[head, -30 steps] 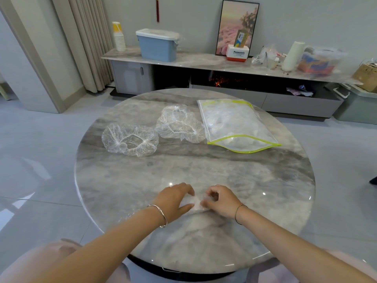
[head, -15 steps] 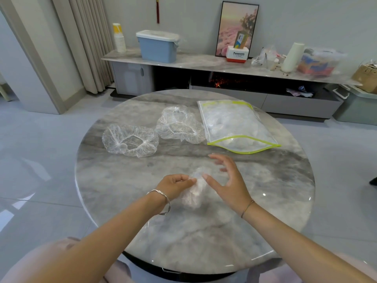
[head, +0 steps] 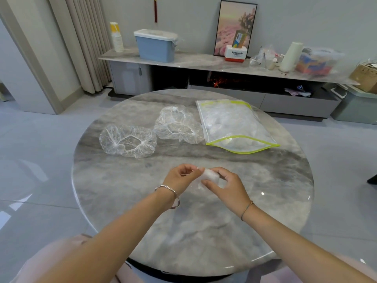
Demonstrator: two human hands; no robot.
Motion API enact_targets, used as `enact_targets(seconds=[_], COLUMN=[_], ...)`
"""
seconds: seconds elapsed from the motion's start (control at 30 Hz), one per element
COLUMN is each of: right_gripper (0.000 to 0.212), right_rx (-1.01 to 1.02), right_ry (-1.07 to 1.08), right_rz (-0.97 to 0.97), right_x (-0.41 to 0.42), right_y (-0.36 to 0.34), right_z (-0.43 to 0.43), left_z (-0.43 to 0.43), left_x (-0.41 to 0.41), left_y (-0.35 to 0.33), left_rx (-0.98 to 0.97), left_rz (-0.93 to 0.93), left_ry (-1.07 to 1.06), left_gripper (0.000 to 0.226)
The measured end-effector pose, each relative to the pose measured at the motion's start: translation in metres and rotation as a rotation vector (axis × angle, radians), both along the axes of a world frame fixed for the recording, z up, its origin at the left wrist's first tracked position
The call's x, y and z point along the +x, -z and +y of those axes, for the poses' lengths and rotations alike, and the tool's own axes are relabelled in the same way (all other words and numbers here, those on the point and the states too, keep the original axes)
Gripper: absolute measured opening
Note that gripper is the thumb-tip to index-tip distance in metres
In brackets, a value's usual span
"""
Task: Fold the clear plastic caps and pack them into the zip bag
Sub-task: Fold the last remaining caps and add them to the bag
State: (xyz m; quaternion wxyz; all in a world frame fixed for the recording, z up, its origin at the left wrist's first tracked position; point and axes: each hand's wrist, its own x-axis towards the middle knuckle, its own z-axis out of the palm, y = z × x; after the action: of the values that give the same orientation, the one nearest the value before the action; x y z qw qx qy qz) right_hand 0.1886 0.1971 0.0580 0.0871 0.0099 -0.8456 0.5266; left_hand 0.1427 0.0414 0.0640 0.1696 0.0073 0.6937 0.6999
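Above the middle of the round marble table, my left hand and my right hand together pinch a small folded clear plastic cap. Two unfolded clear caps lie farther back: one at the left, one beside the zip bag. The clear zip bag with its yellow-green rim lies at the back right, its mouth gaping toward me, with folded caps inside.
Behind the table runs a low grey cabinet holding a blue bin, a framed picture and other clutter. Grey floor tiles surround the table. My knees show at the bottom edge.
The folded cap was pressed on the table near its front; both hands have lifted it up and away from me. My right hand opened briefly and has closed on the cap again.
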Motion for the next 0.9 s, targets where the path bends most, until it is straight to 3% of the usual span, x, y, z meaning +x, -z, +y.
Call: enact_targets(seconds=[0.1, 0.17, 0.27, 0.43, 0.6, 0.7, 0.8, 0.9], right_gripper=[0.014, 0.017, 0.02, 0.015, 0.018, 0.013, 0.027, 0.02], right_rx=[-0.171, -0.257, -0.369, -0.5, -0.608, -0.627, -0.445, 0.081], right_ry=[-0.029, -0.019, 0.044, 0.053, 0.138, 0.166, 0.282, 0.276], right_rz=[-0.099, -0.153, -0.256, -0.443, -0.357, -0.288, -0.045, 0.245], right_x=[-0.001, -0.001, -0.005, -0.014, -0.025, -0.035, -0.055, -0.076], right_y=[-0.005, -0.007, -0.009, -0.009, -0.007, -0.007, -0.002, 0.01], right_z=[0.004, 0.007, 0.013, 0.026, 0.042, 0.051, 0.067, 0.093], left_z=[0.002, 0.006, 0.016, 0.035, 0.051, 0.06, 0.068, 0.074], left_x=[-0.006, -0.006, -0.01, -0.021, -0.034, -0.048, -0.071, -0.097], left_y=[0.002, -0.001, -0.002, 0.001, 0.013, 0.023, 0.027, 0.034], left_rx=[-0.187, -0.16, -0.065, 0.026, 0.063, 0.04, -0.002, -0.002], left_rz=[0.204, 0.233, 0.178, 0.044, -0.095, -0.136, -0.114, -0.104], left_ry=[0.122, 0.18, 0.162, 0.061, 0.049, 0.072, -0.003, -0.092], left_gripper=[0.026, 0.017, 0.003, 0.015, 0.034, 0.024, 0.009, 0.016])
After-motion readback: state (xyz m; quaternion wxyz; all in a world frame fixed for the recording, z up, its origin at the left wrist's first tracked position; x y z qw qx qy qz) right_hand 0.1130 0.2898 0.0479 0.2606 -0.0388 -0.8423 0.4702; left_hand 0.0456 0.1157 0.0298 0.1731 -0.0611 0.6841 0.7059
